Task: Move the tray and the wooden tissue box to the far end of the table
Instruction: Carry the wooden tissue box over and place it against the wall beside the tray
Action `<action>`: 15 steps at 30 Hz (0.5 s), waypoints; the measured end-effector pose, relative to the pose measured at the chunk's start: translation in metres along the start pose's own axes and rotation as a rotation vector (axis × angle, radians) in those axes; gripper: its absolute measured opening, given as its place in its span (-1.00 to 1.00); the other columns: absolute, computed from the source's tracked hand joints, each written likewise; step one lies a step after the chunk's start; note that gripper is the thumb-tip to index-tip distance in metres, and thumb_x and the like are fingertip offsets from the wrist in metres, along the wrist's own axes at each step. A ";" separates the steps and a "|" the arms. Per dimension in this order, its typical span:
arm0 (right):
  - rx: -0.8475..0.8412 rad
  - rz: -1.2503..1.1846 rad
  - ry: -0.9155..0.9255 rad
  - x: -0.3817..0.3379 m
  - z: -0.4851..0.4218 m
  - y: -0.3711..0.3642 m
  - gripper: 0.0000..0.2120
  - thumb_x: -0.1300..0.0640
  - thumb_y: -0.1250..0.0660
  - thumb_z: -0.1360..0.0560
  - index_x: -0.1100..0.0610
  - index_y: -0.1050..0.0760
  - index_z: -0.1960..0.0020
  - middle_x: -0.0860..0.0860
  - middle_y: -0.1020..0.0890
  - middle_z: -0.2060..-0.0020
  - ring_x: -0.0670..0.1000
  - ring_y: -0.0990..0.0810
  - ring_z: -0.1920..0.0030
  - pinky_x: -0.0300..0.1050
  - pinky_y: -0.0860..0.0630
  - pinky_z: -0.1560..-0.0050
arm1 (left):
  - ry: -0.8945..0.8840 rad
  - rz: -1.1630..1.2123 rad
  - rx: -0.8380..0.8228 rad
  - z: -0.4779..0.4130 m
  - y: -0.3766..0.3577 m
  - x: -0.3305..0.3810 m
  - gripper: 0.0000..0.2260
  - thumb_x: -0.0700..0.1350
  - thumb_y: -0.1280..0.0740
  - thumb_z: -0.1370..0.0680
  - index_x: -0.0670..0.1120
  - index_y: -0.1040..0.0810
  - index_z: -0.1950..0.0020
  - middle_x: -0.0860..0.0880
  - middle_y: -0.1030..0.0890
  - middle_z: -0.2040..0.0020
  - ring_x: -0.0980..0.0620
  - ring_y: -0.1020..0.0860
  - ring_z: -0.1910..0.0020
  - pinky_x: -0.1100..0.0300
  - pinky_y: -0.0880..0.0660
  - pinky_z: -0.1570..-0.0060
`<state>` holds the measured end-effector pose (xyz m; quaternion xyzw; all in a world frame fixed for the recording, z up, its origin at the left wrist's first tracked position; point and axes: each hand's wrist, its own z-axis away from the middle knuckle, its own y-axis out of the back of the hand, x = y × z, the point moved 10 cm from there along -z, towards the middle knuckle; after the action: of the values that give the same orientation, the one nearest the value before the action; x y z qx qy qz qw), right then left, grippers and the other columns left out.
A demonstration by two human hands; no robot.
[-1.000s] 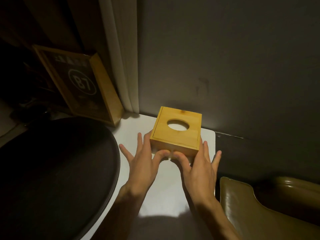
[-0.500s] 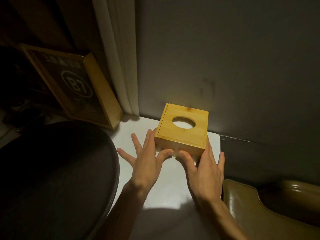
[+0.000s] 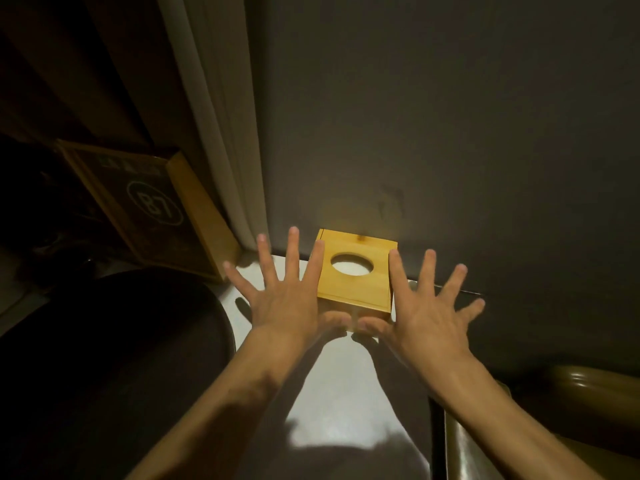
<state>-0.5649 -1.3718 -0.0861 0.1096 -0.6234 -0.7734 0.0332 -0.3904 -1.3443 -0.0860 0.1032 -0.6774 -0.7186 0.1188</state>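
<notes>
we note the square honey-coloured wooden tissue box with the oval hole in its lid [image 3: 356, 271] now sits against the dark grey wall [image 3: 450, 133] at the far end of the white table [image 3: 332, 393]. half a second ago its rear edge showed a strip of tabletop behind it; that strip is gone, so the box has been pushed the last way back.

our left hand [image 3: 287, 299] and right hand [image 3: 424, 313] have changed most. a second ago the fingers curled along the box sides; now both hands are spread wide and flat, fingers fanned. the index fingers lie alongside the left and right faces, and the thumbs meet at the near face. we hold nothing: neither hand is closed on the box. whether the thumbs press the near face or merely rest there, we cannot tell.

the large round dark tray [image 3: 114, 368] lies at the left, overlapping the table's left edge, near the leaning wooden-framed sign marked "b7" [image 3: 152, 206].

judgement: the box's part looks finished. the spread hands read as letting go. the tray's placement is hard to judge in this light; it may need a check.
</notes>
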 end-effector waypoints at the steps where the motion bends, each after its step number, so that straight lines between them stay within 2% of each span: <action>1: -0.030 -0.009 -0.008 0.001 -0.002 -0.006 0.11 -0.49 -0.19 -0.34 -0.11 0.48 -0.53 0.17 0.33 -0.57 0.45 0.32 -0.50 0.54 0.06 -0.39 | 0.001 -0.013 0.003 0.000 -0.001 0.001 0.05 0.58 0.06 -0.15 0.20 0.37 -0.51 -0.02 0.45 -0.54 -0.30 0.44 -0.47 -0.57 0.27 -0.28; 5: -0.060 -0.076 -0.031 0.003 -0.004 -0.021 0.12 -0.48 -0.19 -0.35 -0.13 0.59 -0.47 0.18 0.15 -0.60 0.42 0.25 -0.53 0.51 0.07 -0.41 | -0.026 -0.094 0.060 0.002 0.003 0.004 0.03 0.57 0.10 -0.17 0.18 0.40 -0.51 -0.04 0.45 -0.54 -0.31 0.45 -0.47 -0.58 0.27 -0.26; 8: -0.090 -0.091 -0.052 0.000 -0.005 -0.022 0.13 -0.39 -0.27 -0.40 -0.11 0.57 -0.48 0.17 0.00 -0.61 0.39 0.20 -0.55 0.48 0.11 -0.43 | -0.034 -0.112 0.058 0.002 0.004 0.006 0.02 0.56 0.12 -0.17 0.17 0.40 -0.51 -0.04 0.44 -0.54 -0.30 0.45 -0.47 -0.57 0.29 -0.26; 12: -0.105 -0.057 -0.062 -0.017 -0.015 -0.018 0.18 -0.17 -0.44 -0.43 0.03 0.49 -0.53 0.20 -0.03 -0.60 0.38 0.16 -0.56 0.48 0.10 -0.43 | -0.032 -0.093 0.003 0.001 0.002 0.007 0.04 0.56 -0.06 -0.25 0.16 0.37 -0.52 -0.05 0.42 -0.55 -0.28 0.44 -0.48 -0.56 0.27 -0.27; 15: -0.158 -0.062 -0.072 -0.019 -0.023 -0.019 0.28 -0.09 -0.52 -0.38 0.00 0.54 -0.51 0.22 -0.09 -0.58 0.40 0.11 -0.55 0.50 0.10 -0.42 | -0.023 -0.042 -0.055 -0.008 -0.002 0.007 0.10 0.52 -0.23 -0.23 0.17 0.34 -0.53 -0.04 0.38 -0.56 -0.26 0.42 -0.49 -0.56 0.24 -0.29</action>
<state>-0.5403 -1.3860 -0.1068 0.0978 -0.5574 -0.8244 -0.0047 -0.3951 -1.3539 -0.0881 0.1058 -0.6565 -0.7403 0.0986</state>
